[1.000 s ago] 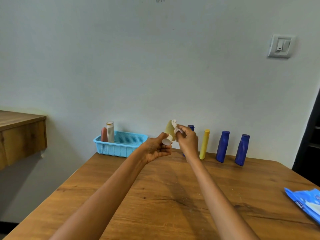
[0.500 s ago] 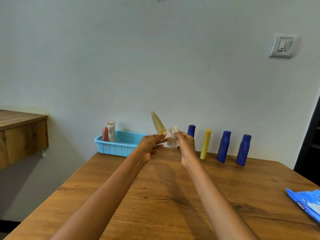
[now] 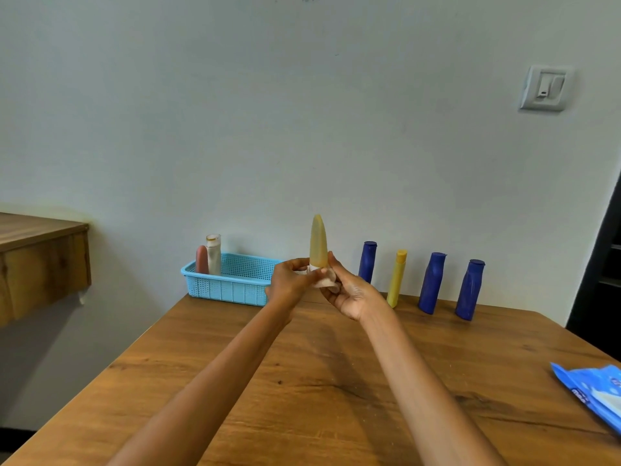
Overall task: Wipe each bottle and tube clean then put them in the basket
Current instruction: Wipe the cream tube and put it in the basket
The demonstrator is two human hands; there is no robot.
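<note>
**Inspector:** Head view. The left hand (image 3: 289,280) pinches the cap end of the yellow tube (image 3: 318,242), now held upright, crimped end up; a second ago it lay tilted across the fingers. The right hand (image 3: 349,292) presses a white wipe (image 3: 324,280) around the tube's base, fingers curled on the cloth.

**Clerk:** Meaning for the task?

**Inspector:** My judgement: wiping has moved from body to cap, so this tube is near finished. The blue basket (image 3: 232,290), far left, holds two items (image 3: 208,260) already.

**Clerk:** Outstanding?

**Inspector:** Three blue bottles (image 3: 433,284) and a yellow bottle (image 3: 397,279) stand in a row at the far right of the table (image 3: 302,398). A wipes packet (image 3: 594,391) lies near right.
</note>
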